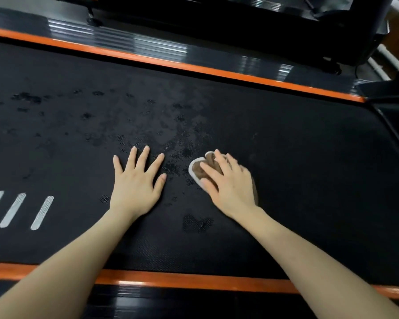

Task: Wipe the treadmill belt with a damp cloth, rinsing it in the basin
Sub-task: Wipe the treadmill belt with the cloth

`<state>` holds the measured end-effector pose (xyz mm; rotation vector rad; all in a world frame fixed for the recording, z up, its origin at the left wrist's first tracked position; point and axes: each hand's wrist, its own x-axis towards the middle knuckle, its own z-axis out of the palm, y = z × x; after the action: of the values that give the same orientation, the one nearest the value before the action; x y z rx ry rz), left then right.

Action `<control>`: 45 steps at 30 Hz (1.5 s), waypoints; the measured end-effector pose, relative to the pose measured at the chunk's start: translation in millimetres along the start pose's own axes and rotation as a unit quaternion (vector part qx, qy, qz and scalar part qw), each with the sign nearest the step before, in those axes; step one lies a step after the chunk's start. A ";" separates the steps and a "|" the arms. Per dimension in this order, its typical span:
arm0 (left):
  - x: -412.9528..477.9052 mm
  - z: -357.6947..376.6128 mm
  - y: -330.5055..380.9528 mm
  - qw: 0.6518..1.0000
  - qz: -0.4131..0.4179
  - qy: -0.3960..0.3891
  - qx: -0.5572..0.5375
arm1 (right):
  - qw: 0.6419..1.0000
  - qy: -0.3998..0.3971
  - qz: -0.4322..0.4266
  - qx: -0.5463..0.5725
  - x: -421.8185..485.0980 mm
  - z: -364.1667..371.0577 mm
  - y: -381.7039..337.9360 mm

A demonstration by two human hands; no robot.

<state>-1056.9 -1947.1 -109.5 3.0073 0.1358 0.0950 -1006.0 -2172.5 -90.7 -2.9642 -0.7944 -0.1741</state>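
Observation:
The black textured treadmill belt (pixel 297 139) fills the view, with damp patches and dark spots across its middle and left. My right hand (pixel 228 183) presses down on a bunched brown cloth with a white edge (pixel 197 170), which lies on the belt and shows past my fingers on the left. My left hand (pixel 137 180) rests flat on the belt beside it, fingers spread, holding nothing. The basin is not in view.
Orange strips run along the belt's far edge (pixel 194 67) and near edge (pixel 194 280), with glossy black side rails (pixel 129 40) beyond them. White slanted stripes (pixel 16 209) mark the belt at left. A dark machine frame (pixel 346 31) stands at the far right.

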 end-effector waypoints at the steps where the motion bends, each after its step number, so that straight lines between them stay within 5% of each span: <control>1: 0.0 -0.4 0.2 1.000 -0.001 0.001 -0.001 | 1.000 0.005 -0.025 -0.008 -9.6 -4.2 -1.0; 5: -0.5 -0.6 0.5 1.000 -0.002 0.004 -0.002 | 0.984 0.036 -0.170 -0.029 -16.6 -18.8 9.9; 9: 0.2 0.4 1.6 1.000 -0.002 0.009 0.001 | 0.949 -0.047 -0.312 -0.016 0.6 -4.8 15.5; 12: -0.3 1.0 1.5 1.000 -0.004 0.009 0.004 | 0.968 -0.056 -0.244 -0.033 31.8 -4.6 24.2; 16: 0.2 3.3 0.6 1.000 -0.004 0.013 0.005 | 0.998 -0.022 0.046 0.041 67.0 -2.9 32.0; 18: 0.5 3.6 1.1 1.000 -0.004 0.015 0.007 | 0.996 -0.006 0.092 0.018 66.5 -1.8 25.7; 23: -1.2 0.6 2.3 1.000 -0.006 0.009 0.007 | 0.998 0.006 0.041 -0.057 25.3 -4.1 1.8; 30: -3.8 -0.2 3.9 1.000 -0.004 0.010 0.000 | 0.970 -0.077 -0.229 -0.021 -51.6 -17.0 -10.4; 32: -3.6 0.8 3.8 1.000 -0.006 0.009 0.004 | 0.973 -0.085 -0.206 -0.053 -30.7 -15.4 6.9; 36: -2.5 0.5 4.3 1.000 -0.006 0.009 -0.001 | 0.995 -0.093 0.003 -0.025 2.9 -7.2 1.8; 45: -2.6 -0.4 3.1 1.000 0.006 0.017 -0.006 | 0.978 -0.034 -0.206 0.003 -55.9 -29.9 -28.7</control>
<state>-1059.3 -1950.4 -108.8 2.9950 0.1207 0.1479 -1071.2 -2178.1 -67.1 -2.7733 -1.4073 -0.0890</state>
